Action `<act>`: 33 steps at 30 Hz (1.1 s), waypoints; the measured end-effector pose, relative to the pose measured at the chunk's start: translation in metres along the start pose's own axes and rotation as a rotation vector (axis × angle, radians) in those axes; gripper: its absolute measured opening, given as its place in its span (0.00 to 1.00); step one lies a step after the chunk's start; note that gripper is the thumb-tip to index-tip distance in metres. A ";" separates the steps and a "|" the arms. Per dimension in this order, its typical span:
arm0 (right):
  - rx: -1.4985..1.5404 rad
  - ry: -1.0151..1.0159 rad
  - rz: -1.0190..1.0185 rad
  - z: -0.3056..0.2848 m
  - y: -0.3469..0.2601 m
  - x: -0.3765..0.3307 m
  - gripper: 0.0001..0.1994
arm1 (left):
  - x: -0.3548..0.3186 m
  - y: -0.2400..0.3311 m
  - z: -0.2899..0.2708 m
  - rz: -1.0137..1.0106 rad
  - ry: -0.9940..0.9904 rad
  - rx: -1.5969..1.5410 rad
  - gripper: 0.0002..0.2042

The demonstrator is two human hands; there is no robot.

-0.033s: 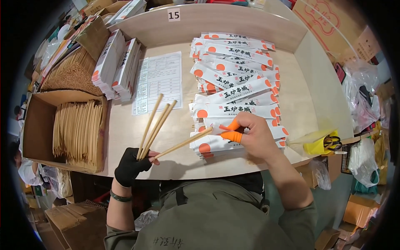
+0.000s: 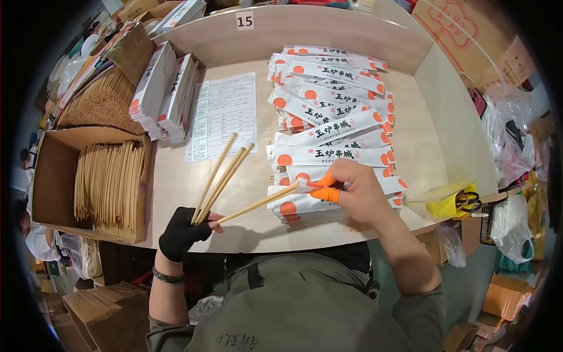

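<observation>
My left hand [image 2: 186, 233], in a black fingerless glove, is closed around several wooden chopsticks. Some of these chopsticks [image 2: 221, 179] fan upward from the fist, while one pair [image 2: 258, 203] slants right from its fingertips. Orange finger covers sit on the thumb and forefinger of my right hand [image 2: 352, 190], which pinches the end of a white paper chopstick sleeve [image 2: 304, 186]. The pair's far ends touch that sleeve's end; how far in they reach cannot be made out. Below and beyond my right hand lies a pile of printed white sleeves [image 2: 328, 132] with orange dots.
At the left, a cardboard box [image 2: 143, 193] holds many chopsticks, with another chopstick bundle [image 2: 97, 105] behind it. Stacked flat sleeves [image 2: 153, 88] stand beside a printed sheet [image 2: 226, 111]. A yellow holder [image 2: 446, 207] with black-handled scissors [image 2: 467, 201] hangs at the table's right edge.
The chopsticks in my left hand have shifted slightly right and down. The slanting pair's ends now meet the sleeve's end at my right fingertips.
</observation>
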State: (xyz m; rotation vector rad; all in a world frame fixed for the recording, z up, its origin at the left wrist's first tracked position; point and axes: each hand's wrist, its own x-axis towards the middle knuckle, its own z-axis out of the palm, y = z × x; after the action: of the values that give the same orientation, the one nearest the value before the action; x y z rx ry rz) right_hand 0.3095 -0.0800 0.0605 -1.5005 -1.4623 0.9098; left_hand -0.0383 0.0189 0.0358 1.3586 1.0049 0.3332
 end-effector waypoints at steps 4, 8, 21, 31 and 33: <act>-0.105 -0.040 -0.156 0.006 -0.002 -0.003 0.07 | -0.001 0.014 -0.016 -0.031 -0.171 0.151 0.12; -0.530 -0.043 -0.599 0.050 -0.016 0.012 0.10 | 0.030 0.022 0.050 0.345 0.014 -0.265 0.17; -0.838 -0.032 -0.678 0.049 0.036 -0.021 0.08 | 0.056 -0.014 0.051 0.193 0.246 -0.414 0.18; -0.514 0.071 -0.545 0.040 0.033 -0.010 0.08 | 0.021 -0.023 0.044 0.122 0.221 -0.233 0.10; -0.370 0.080 -0.340 0.032 0.023 -0.006 0.08 | 0.016 -0.021 0.038 0.122 0.214 -0.203 0.10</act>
State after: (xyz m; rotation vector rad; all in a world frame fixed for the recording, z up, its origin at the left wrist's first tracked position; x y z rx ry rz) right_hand 0.2888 -0.0832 0.0263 -1.4594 -1.8257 0.3842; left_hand -0.0079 0.0003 0.0061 1.2197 1.0348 0.6663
